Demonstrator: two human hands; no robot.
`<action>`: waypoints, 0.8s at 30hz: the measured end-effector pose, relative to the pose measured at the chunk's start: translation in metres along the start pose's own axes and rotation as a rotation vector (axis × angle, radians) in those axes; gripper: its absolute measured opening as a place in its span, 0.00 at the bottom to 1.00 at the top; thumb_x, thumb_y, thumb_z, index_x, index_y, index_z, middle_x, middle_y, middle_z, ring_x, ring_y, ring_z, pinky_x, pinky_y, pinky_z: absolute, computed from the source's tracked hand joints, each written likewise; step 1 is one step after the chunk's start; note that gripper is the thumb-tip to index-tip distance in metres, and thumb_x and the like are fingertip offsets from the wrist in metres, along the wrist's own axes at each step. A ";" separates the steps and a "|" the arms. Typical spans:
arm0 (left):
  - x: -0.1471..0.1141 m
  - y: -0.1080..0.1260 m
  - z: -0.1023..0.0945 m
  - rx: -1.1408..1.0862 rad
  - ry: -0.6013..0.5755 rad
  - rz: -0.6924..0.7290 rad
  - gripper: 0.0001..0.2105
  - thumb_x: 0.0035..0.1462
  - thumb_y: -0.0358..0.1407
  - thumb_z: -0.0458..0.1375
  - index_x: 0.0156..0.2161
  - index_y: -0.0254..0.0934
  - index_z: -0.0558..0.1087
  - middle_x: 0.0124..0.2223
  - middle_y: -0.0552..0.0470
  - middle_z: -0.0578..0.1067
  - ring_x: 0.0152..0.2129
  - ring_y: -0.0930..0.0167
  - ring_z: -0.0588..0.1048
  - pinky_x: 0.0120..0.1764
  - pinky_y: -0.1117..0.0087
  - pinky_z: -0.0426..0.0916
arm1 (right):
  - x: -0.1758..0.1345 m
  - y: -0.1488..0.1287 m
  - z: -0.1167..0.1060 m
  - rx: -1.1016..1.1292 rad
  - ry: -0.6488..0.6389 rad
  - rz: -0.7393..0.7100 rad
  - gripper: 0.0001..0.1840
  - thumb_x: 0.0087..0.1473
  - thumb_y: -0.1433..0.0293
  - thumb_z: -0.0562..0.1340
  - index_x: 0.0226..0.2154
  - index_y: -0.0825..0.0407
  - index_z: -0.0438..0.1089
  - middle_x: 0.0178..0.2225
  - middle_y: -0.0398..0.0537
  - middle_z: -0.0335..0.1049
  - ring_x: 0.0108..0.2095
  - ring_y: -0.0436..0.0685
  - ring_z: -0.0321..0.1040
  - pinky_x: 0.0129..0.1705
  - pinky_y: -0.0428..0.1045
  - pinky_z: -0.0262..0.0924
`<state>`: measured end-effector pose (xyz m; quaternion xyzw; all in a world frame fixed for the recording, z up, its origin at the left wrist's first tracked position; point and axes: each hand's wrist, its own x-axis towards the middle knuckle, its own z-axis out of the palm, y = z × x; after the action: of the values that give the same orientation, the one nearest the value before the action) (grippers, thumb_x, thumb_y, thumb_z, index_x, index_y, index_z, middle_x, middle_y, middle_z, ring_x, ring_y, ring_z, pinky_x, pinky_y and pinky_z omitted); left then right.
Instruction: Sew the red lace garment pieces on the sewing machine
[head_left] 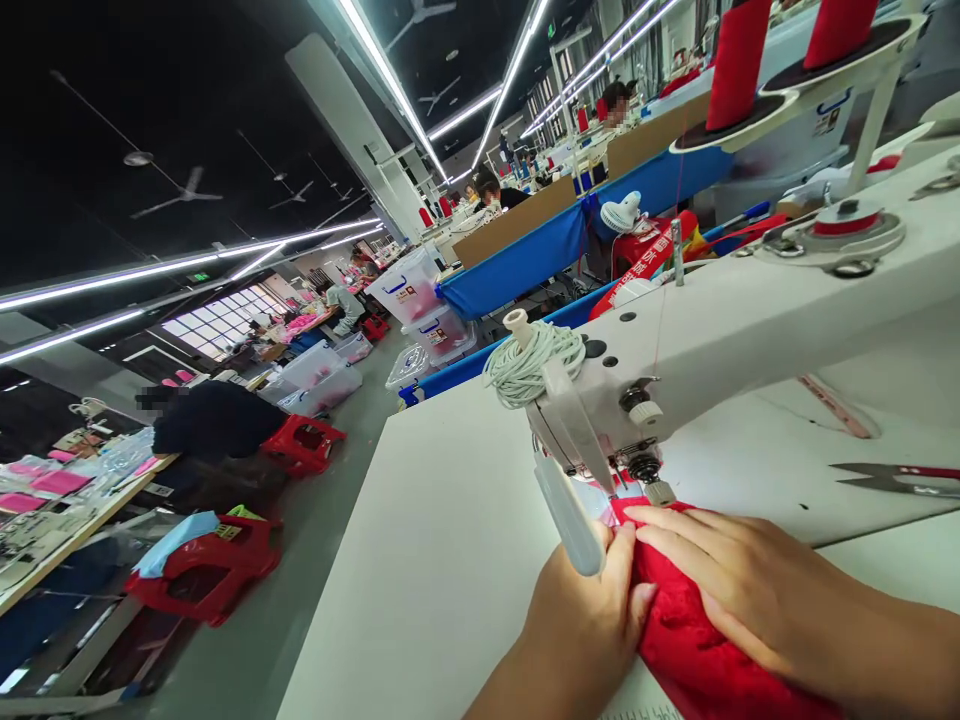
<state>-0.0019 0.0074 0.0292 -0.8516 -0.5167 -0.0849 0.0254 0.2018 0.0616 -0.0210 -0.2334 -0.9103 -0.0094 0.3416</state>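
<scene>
Starting at the left, I am looking over the white tabletop to the left hand, which is curling partway, thumb and forefinger resting against the left edge of the red fabric; I cannot tell whether they are pinching it. A grey lever is hanging across that hand's knuckles. Next I am judging the line that matters: the fabric is lying just right of the left hand, its narrow end sitting at the needle of the sewing machine, its long axis slanting from there down and right, toward the wearer. Both hands are touching it near that end, so neither is clearly nearer. The right hand is lying nearly flat on top, fingers extended, pressing rather than gripping, as I judge it. Farther right, scissors are lying apart from both.
</scene>
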 end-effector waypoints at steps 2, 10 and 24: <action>-0.004 -0.005 0.005 0.114 0.068 0.065 0.19 0.66 0.38 0.49 0.56 0.28 0.70 0.48 0.36 0.76 0.36 0.61 0.78 0.34 0.63 0.77 | -0.003 -0.001 0.006 -0.036 0.024 0.011 0.35 0.46 0.80 0.52 0.58 0.55 0.65 0.55 0.52 0.71 0.50 0.58 0.71 0.49 0.52 0.68; -0.012 -0.011 0.015 0.272 0.219 0.092 0.21 0.66 0.45 0.51 0.56 0.33 0.73 0.57 0.37 0.73 0.40 0.57 0.77 0.39 0.58 0.77 | -0.008 -0.003 0.016 -0.132 0.020 0.098 0.33 0.46 0.78 0.52 0.56 0.51 0.68 0.51 0.49 0.75 0.44 0.60 0.73 0.41 0.54 0.71; -0.007 -0.010 0.005 0.222 0.220 0.052 0.21 0.64 0.43 0.54 0.59 0.38 0.71 0.57 0.39 0.73 0.40 0.60 0.72 0.41 0.59 0.69 | -0.001 0.000 0.010 -0.129 0.010 0.100 0.31 0.47 0.80 0.50 0.53 0.51 0.68 0.47 0.48 0.76 0.43 0.59 0.73 0.40 0.54 0.70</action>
<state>-0.0127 0.0067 0.0222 -0.8422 -0.4947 -0.1195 0.1780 0.1964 0.0629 -0.0298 -0.3003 -0.8933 -0.0522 0.3303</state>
